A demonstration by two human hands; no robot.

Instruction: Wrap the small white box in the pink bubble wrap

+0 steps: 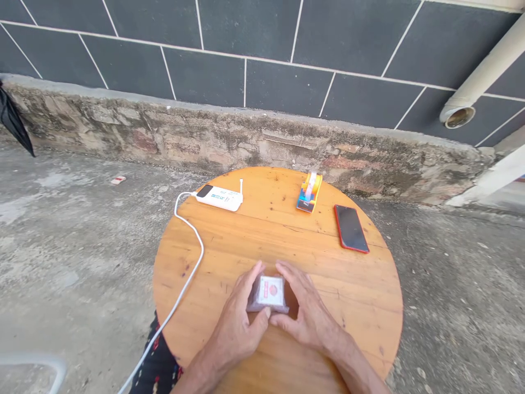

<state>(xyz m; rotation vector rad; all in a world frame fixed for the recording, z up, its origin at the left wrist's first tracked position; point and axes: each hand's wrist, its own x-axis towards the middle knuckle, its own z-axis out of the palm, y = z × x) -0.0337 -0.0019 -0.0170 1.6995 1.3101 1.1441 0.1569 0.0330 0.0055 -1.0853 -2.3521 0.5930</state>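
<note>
A small white box (271, 290) with red print sits inside clear plastic wrap (256, 302) near the front middle of the round table. My left hand (240, 314) curves around its left side, the thumb pressed at the near edge of the wrap. On the opposite side my right hand (307, 309) cups the package, its thumb by the near right corner. My fingertips reach toward each other beyond the box. The far edges of the wrap are partly hidden by my fingers.
On the wooden table (262, 230) are a white power strip (219, 197) with a long cable (200, 249), a yellow-and-blue tape dispenser (309, 192) and a red-edged phone (351, 229). Behind stands a tiled wall (205, 76) above a stone base. A pipe (479, 82) slants down at right.
</note>
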